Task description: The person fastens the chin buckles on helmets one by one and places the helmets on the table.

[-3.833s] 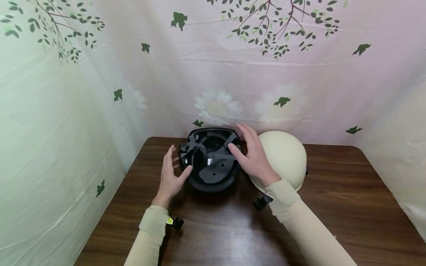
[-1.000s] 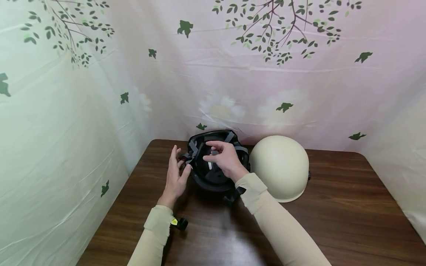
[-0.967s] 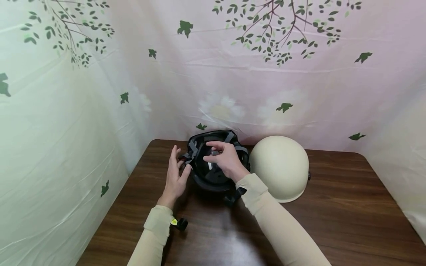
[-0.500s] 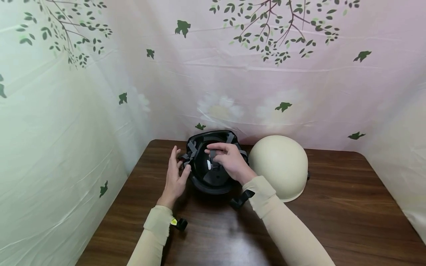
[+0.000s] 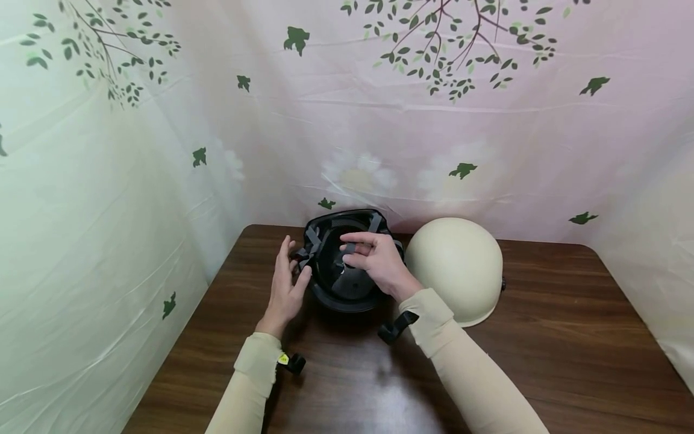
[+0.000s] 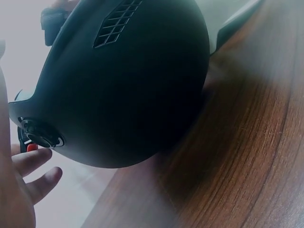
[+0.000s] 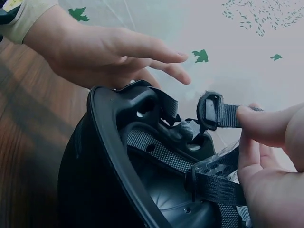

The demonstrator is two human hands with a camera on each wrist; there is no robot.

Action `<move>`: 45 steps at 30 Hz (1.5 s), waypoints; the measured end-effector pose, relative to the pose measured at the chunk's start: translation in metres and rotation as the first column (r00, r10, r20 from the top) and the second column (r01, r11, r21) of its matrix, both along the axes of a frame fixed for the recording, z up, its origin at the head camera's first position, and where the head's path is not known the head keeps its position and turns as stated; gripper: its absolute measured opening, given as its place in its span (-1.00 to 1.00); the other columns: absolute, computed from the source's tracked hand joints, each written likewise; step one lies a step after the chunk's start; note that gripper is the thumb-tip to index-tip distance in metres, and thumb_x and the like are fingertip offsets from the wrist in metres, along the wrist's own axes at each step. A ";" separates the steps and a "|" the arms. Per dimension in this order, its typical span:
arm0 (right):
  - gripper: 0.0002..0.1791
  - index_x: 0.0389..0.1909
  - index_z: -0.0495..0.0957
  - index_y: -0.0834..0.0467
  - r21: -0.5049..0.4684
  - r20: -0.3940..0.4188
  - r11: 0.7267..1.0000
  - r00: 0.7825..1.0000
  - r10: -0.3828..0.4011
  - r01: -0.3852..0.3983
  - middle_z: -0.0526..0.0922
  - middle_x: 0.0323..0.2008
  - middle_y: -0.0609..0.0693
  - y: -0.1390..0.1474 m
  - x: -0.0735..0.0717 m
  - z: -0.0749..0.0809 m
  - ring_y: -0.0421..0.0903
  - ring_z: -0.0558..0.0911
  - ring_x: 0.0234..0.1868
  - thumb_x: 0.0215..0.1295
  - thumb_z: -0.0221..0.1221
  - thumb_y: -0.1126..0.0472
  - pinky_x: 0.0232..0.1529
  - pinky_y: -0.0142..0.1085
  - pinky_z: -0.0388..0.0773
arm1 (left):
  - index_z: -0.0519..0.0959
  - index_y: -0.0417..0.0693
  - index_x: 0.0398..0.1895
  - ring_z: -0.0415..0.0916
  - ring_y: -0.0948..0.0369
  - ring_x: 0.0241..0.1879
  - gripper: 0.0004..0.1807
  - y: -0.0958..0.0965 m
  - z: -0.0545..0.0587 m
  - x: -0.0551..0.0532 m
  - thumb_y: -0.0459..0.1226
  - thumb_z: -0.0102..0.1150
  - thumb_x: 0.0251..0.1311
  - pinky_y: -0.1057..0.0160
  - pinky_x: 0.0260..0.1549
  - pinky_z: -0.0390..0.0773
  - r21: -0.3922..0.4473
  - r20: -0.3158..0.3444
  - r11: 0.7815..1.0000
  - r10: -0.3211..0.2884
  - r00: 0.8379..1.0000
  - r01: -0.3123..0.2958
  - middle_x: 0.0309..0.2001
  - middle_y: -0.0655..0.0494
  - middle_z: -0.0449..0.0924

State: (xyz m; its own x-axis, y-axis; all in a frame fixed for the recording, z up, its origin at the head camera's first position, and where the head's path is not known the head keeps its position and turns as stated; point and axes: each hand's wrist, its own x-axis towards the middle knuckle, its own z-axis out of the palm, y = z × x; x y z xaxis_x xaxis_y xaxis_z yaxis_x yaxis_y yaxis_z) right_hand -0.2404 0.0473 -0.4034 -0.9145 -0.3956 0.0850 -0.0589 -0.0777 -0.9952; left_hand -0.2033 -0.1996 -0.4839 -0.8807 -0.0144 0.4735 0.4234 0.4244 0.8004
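Observation:
A black helmet point(image 5: 349, 304) rests upside down on the table, its hollow, with grey straps, facing up. Over this hollow, my right hand point(image 5: 382, 265) pinches a grey chin strap point(image 7: 231, 115) between thumb and fingers. A black buckle point(image 7: 209, 110) hangs at the strap's end in the right wrist view. My left hand point(image 5: 283, 292) stands at the helmet's left side, thumb and fingers spread and fairly straight. In the left wrist view, its fingertips are close to a round side fitting point(image 6: 40, 134) and a small red piece point(image 6: 32, 147).
A cream helmet point(image 5: 455, 268) sits dome up just right of the black one, close to my right forearm. The brown wooden table point(image 5: 569, 313) meets a leaf-printed cloth point(image 5: 401, 138) at the back. Wrist cameras point(image 5: 295, 364) hang at both cuffs.
From the helmet's right rim, my right hand has come over the hollow and now pinches the strap, shifting slightly right in the last second. The helmet has turned a little. My left hand barely moves.

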 end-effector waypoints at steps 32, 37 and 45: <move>-0.59 0.12 0.76 0.36 0.086 -0.080 0.994 0.995 -0.059 0.066 0.56 0.24 0.23 0.000 0.010 -0.003 -0.02 0.76 -0.02 0.28 0.28 0.65 -0.08 -0.43 0.75 | 0.11 0.00 0.77 0.42 -0.16 0.47 -0.17 0.008 0.027 -0.010 -0.20 0.17 0.50 -0.35 0.42 0.50 -0.109 -0.153 0.994 -0.021 0.988 0.005 0.59 -0.26 0.34; -0.66 0.07 0.76 0.36 0.109 -0.132 0.993 0.990 -0.038 0.053 0.59 0.20 0.23 0.002 0.010 -0.005 -0.12 0.73 -0.07 0.28 0.36 0.58 -0.11 -0.38 0.74 | 0.28 -0.19 0.66 0.52 -0.11 0.41 -0.21 0.016 0.032 -0.016 -0.29 0.36 0.42 -0.24 0.36 0.58 -0.200 -0.259 0.980 -0.042 0.965 -0.011 0.44 -0.26 0.53; -0.79 -0.01 0.81 0.26 0.191 -0.245 0.976 0.968 -0.055 0.104 0.72 0.10 0.18 0.008 0.010 -0.002 -0.11 0.65 -0.28 0.37 0.46 0.35 -0.23 -0.36 0.62 | 0.42 -0.10 0.59 0.65 -0.07 0.33 -0.37 0.026 0.037 -0.023 -0.46 0.27 0.50 -0.16 0.38 0.60 -0.293 -0.319 0.955 -0.053 0.946 -0.045 0.24 -0.15 0.72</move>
State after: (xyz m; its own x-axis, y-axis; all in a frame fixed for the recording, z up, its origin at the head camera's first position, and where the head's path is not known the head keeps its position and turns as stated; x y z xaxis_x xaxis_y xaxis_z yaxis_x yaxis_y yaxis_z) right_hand -0.2300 0.0554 -0.4058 -0.9067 -0.3540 0.2292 -0.2927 0.1371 -0.9463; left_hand -0.2267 -0.1736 -0.4468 -0.6812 0.1713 0.7118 0.6378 0.6163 0.4620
